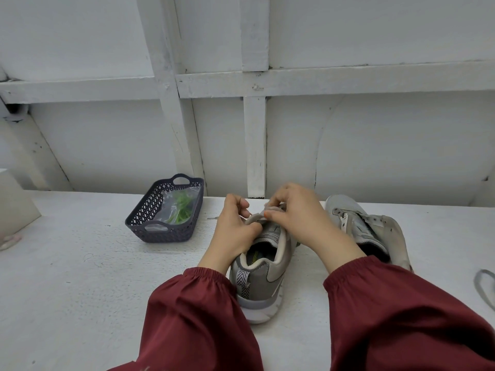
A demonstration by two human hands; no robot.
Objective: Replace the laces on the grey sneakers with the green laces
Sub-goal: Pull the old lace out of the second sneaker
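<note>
fingers curled in: left hand (235, 226) and right hand (297, 218) pinch what looks like the old lace (255, 217) atop the near grey sneaker (267, 271). i'd pin the tongue and feed it out eyelet by eyelet. green laces (182, 207) are bagged in the basket (163, 235), left.

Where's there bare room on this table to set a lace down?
The widest bare table lies in front of the basket, left of the near sneaker. The right is crowded: the second sneaker, then a loose grey lace at the edge.
</note>
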